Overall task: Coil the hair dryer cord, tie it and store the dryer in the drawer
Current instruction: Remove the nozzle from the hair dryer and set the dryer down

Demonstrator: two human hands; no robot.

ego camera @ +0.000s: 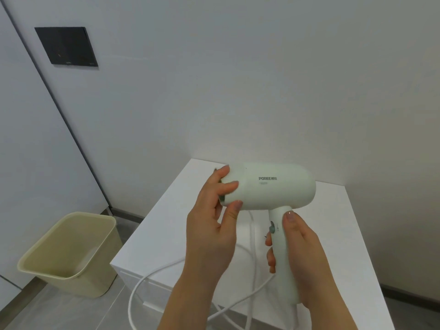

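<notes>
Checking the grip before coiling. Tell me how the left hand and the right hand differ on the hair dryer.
The left hand pinches the hair dryer with fingertips at the barrel's front end; the right hand wraps round its handle. The left hand sits higher in view, the right hand lower, thumb beside the switch. Both hold it above the white cabinet.

A very pale mint green is shown on the hair dryer [273, 191], plain all over, with grey lettering [267, 178] printed on the barrel and a duller grey-green switch [272, 228] set in the handle. The cord [147, 279] is seen in white. Plain white is worn by the cabinet [171, 229] too. A flat beige-yellow is carried by the bin [78, 265]. The wall [238, 79] is painted off-white, broken by a black panel [66, 45]; the floor [78, 313] is laid in mottled light grey.
</notes>
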